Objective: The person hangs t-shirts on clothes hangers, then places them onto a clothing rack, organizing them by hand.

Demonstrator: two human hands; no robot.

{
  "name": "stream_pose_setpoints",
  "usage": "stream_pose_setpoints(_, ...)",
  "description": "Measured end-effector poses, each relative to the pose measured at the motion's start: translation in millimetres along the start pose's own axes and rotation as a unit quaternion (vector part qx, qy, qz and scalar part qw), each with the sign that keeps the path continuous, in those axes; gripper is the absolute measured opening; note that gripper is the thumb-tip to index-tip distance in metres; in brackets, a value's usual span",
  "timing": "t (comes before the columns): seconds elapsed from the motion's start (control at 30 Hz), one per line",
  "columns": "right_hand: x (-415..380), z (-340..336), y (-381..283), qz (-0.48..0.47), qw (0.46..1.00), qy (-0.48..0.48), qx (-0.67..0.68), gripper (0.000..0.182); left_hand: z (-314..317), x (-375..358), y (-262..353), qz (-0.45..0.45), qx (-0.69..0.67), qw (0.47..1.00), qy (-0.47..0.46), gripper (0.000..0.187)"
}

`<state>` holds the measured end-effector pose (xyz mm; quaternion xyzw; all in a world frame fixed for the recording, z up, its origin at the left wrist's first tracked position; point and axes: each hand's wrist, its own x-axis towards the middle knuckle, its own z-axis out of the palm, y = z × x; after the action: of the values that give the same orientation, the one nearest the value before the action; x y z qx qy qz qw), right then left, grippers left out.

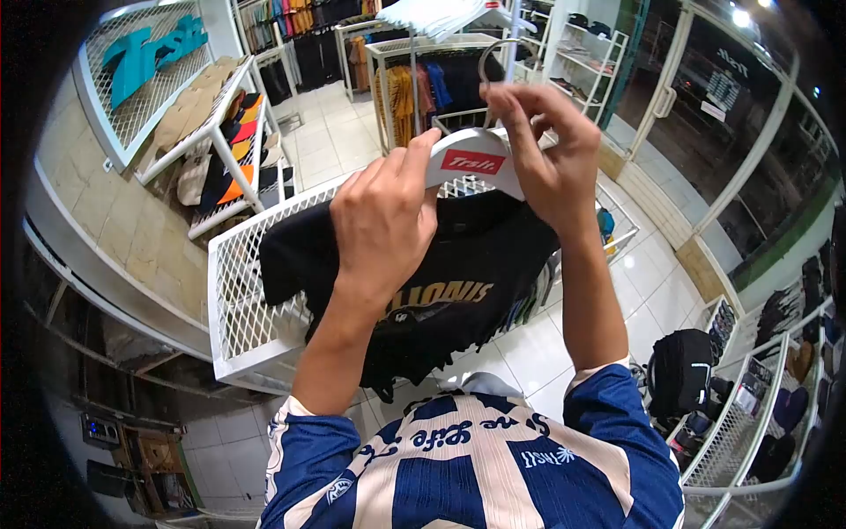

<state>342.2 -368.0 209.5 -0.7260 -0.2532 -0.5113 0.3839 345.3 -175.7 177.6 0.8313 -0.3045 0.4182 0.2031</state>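
A white clothes hanger point(448, 164) with a red label is held up in front of me. From it hangs a black T-shirt point(449, 256) with gold lettering across the chest. My left hand point(385, 212) is closed around the hanger's left shoulder, near the shirt's neckline. At the base of the metal hook point(483, 69), the thumb and fingers of my right hand point(555, 150) pinch the hanger. The hook stands upright above the label. My fingers partly hide the hanger's right side.
Behind the shirt is a white mesh-topped rack point(231, 304) with garments below. Folded clothes lie on a white shelf point(211, 132) at left. Clothing racks point(414, 97) stand farther back. Glass doors point(679, 106) are at right, with a black backpack point(680, 375) near shelves.
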Motion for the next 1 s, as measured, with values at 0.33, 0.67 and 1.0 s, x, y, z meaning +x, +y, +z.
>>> stream_pose_setpoints(0.33,-116.6,-113.2,83.2,0.076,0.979,-0.146,-0.120,0.033,3.6,-0.6,62.3,-0.068,-0.033,0.997,0.009,0.043)
stream_pose_setpoints(0.67,-166.6,-156.2,218.0,0.230,0.936,-0.215,0.157,0.032,94.3,-4.3,125.5,-0.207,-0.182,0.937,-0.213,0.035)
stream_pose_setpoints(1.0,-170.0,-99.0,298.0,0.099,0.904,-0.373,-0.182,0.061,31.4,-83.3,179.8,-0.532,-0.032,0.845,-0.037,0.034)
